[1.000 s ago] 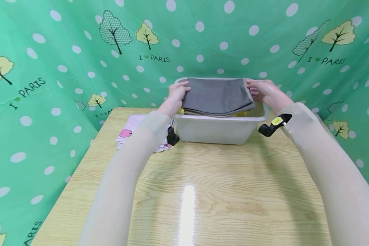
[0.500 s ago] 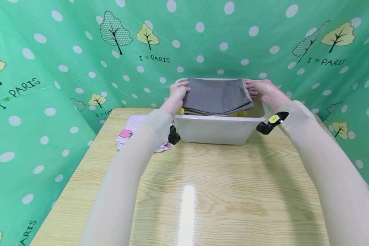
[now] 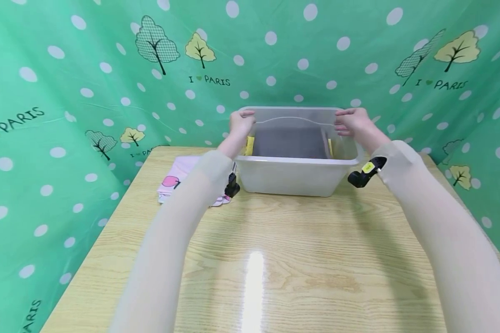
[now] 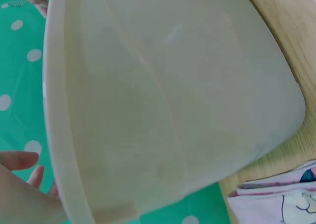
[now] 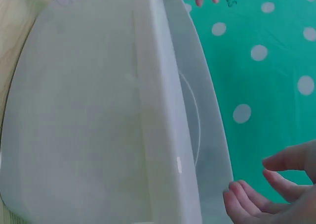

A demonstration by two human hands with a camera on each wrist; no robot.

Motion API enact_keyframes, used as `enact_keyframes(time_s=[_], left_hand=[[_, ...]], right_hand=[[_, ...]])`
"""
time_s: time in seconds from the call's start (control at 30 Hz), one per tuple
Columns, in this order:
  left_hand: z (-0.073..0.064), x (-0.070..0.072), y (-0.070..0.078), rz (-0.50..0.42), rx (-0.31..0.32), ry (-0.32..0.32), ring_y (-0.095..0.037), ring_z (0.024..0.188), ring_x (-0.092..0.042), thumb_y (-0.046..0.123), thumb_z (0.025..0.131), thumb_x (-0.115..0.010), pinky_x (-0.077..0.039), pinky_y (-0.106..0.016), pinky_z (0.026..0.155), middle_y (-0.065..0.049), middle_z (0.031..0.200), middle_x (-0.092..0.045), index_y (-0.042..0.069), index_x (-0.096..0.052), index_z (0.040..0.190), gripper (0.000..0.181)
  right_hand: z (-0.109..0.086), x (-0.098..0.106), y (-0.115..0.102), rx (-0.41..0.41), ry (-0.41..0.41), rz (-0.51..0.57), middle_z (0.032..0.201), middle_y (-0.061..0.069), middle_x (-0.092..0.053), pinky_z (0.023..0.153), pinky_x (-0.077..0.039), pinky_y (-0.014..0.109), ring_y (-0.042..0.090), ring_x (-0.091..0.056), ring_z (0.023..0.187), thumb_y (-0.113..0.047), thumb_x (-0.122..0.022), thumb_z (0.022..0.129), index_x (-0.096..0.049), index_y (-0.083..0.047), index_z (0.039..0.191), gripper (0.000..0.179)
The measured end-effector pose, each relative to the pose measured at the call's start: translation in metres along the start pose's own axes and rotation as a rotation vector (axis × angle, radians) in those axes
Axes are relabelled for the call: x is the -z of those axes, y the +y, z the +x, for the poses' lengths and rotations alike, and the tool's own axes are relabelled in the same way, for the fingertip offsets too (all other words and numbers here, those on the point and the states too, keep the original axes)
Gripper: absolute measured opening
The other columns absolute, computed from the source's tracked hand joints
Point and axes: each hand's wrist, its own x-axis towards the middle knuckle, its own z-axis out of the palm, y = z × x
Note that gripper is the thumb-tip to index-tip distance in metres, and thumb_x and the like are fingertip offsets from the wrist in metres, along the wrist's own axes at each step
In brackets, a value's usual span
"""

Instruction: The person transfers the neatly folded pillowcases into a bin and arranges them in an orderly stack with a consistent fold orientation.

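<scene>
A folded dark grey cloth (image 3: 289,142) lies inside a whitish plastic bin (image 3: 285,178), below its rim. My left hand (image 3: 240,124) is over the bin's left end, thumb and fingers apart and holding nothing. At the opposite end, my right hand (image 3: 354,124) hovers by the rim, with a gap between thumb and fingertips and nothing in it. Both wrist views look at the bin's outer wall (image 4: 163,100); the cloth is hidden there. Yellow material (image 3: 249,146) shows inside the bin beside the cloth.
A folded pink cloth (image 3: 179,173) with a printed pattern lies on the wooden table (image 3: 291,259) left of the bin, partly behind my left sleeve. Right behind the bin hangs a green curtain (image 3: 300,46) with white dots and trees.
The grey cloth, held between both hands at rim height before, has dropped down into the bin. Both hands have let go of it and stay near the bin's ends.
</scene>
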Motion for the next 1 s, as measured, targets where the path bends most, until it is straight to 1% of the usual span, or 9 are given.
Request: enact_keyframes(time_s=[0.07,0.17,0.23,0.4,0.5,0.67,0.83,0.9,1.0], left_hand=[[-0.002,0.004,0.001,0.029,-0.039,-0.003,-0.013,0.087,-0.052,-0.002,0.080,-0.051,-0.043,-0.018,0.067,-0.007,0.113,-0.058,0.005,-0.062,0.109,0.031],[-0.006,0.010,0.002,0.029,-0.057,-0.036,-0.012,0.079,-0.053,0.002,0.082,-0.051,-0.043,-0.019,0.065,-0.008,0.109,-0.059,0.006,-0.061,0.110,0.029],[-0.009,0.014,0.001,0.017,-0.063,-0.054,-0.010,0.071,-0.051,0.002,0.083,-0.051,-0.044,-0.019,0.064,-0.009,0.106,-0.060,0.006,-0.060,0.111,0.030],[-0.015,0.022,0.000,-0.026,-0.074,-0.087,-0.006,0.063,-0.050,0.001,0.084,-0.051,-0.048,-0.025,0.072,-0.008,0.096,-0.059,0.003,-0.059,0.112,0.029],[-0.020,0.026,-0.002,-0.024,-0.088,-0.097,-0.007,0.066,-0.051,0.002,0.084,-0.051,-0.048,-0.026,0.075,-0.009,0.096,-0.058,0.002,-0.058,0.112,0.029],[-0.030,0.033,-0.003,0.029,-0.128,-0.109,-0.013,0.080,-0.054,0.001,0.085,-0.050,-0.048,-0.025,0.077,-0.014,0.105,-0.058,0.001,-0.057,0.113,0.030],[-0.041,0.041,-0.005,0.044,-0.146,-0.129,-0.019,0.089,-0.054,0.001,0.085,-0.050,-0.047,-0.029,0.081,-0.016,0.109,-0.057,0.002,-0.057,0.114,0.029],[-0.046,0.044,-0.006,0.045,-0.149,-0.141,-0.019,0.090,-0.055,0.002,0.086,-0.050,-0.047,-0.029,0.081,-0.016,0.109,-0.057,0.002,-0.056,0.115,0.030],[-0.053,0.049,-0.006,0.041,-0.159,-0.157,-0.019,0.091,-0.055,0.003,0.087,-0.050,-0.048,-0.029,0.080,-0.015,0.108,-0.058,0.001,-0.055,0.116,0.030]], right_hand=[[-0.002,-0.002,0.001,0.046,0.020,-0.087,0.127,0.018,-0.044,0.080,-0.047,0.022,0.009,-0.057,0.081,-0.011,-0.042,0.091,-0.035,-0.003,0.134,0.044],[-0.008,-0.004,0.001,0.097,0.020,-0.134,0.130,0.021,-0.042,0.079,-0.048,0.021,0.016,-0.055,0.095,-0.015,-0.042,0.092,-0.037,-0.003,0.133,0.044],[-0.012,-0.006,0.000,0.119,0.013,-0.134,0.129,0.021,-0.043,0.077,-0.048,0.020,0.015,-0.056,0.093,-0.017,-0.042,0.092,-0.037,-0.003,0.132,0.043],[-0.024,-0.014,-0.002,0.162,-0.029,-0.105,0.127,0.023,-0.043,0.073,-0.049,0.018,0.006,-0.057,0.078,-0.015,-0.042,0.092,-0.038,0.000,0.131,0.041],[-0.030,-0.020,-0.003,0.202,-0.035,-0.103,0.126,0.024,-0.045,0.071,-0.049,0.018,0.003,-0.057,0.074,-0.012,-0.042,0.092,-0.041,0.001,0.129,0.039],[-0.040,-0.030,-0.001,0.316,-0.016,-0.159,0.120,0.024,-0.050,0.069,-0.049,0.018,0.002,-0.056,0.073,-0.008,-0.041,0.089,-0.046,0.002,0.123,0.036],[-0.049,-0.041,0.000,0.412,-0.005,-0.233,0.113,0.024,-0.054,0.063,-0.046,0.015,0.015,-0.057,0.084,-0.006,-0.041,0.089,-0.049,0.003,0.119,0.032],[-0.054,-0.045,0.001,0.433,-0.002,-0.247,0.112,0.023,-0.055,0.064,-0.046,0.016,0.020,-0.057,0.088,-0.005,-0.041,0.088,-0.050,0.002,0.118,0.032],[-0.059,-0.050,0.002,0.460,-0.007,-0.246,0.111,0.023,-0.056,0.071,-0.048,0.023,0.023,-0.057,0.090,-0.003,-0.041,0.088,-0.050,0.001,0.118,0.032]])
